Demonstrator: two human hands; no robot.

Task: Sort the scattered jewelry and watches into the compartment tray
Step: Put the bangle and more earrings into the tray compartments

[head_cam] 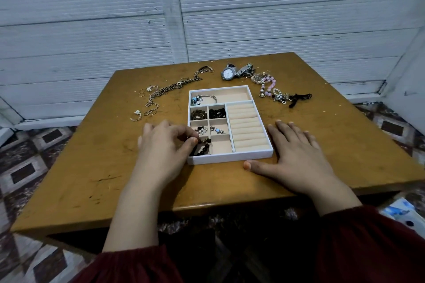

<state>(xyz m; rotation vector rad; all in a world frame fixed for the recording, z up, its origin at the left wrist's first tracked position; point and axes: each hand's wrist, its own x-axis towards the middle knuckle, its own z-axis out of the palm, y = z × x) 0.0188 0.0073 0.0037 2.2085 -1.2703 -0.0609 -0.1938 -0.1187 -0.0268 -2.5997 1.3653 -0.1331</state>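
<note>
Where the left hand [165, 145] curls over the near-left corner of the tray [230, 159], its fingers hide part of the black bead bracelet [204, 148] they pinch in that compartment. The right hand [296, 156] lies flat on the tabletop [92, 167], just beside the tray. Farther back, chains [174, 87] and watches [236, 71] lie loose.

- worn wooden table [92, 167]
- white compartment tray [230, 158] at its middle
- chain necklaces [170, 89] and rings [147, 89], far left
- watches [228, 73], bead bracelets [268, 86], black cord [299, 97], far right
- right hand [296, 156] flat beside tray
</note>
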